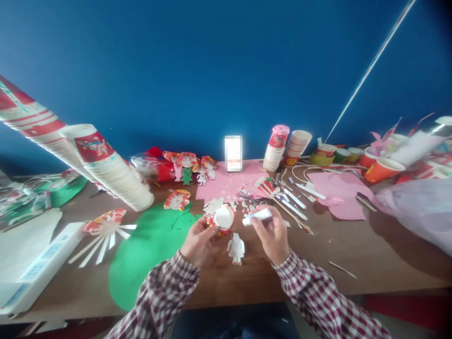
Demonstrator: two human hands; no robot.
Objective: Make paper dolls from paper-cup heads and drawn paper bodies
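A blue wall (197,70) fills the upper half of the view. Below it runs the brown table (353,254), crowded with craft scraps. A long stack of paper cups (88,155) lies tilted across its left side, its open end just above a rounded green paper sheet (151,245). A pink sheet (229,183) lies further back, near the middle. Both hands are raised over the table's near edge, sleeves in red check. The left hand (199,242) is closed around a small red-and-white paper cup (223,218), its white round face turned toward the camera. The right hand (273,235) grips a white glue tube (257,215), held sideways with its tip pointing at the cup, just beside it. 1 small white paper figure (236,248) lies flat on the table between the 2 wrists.
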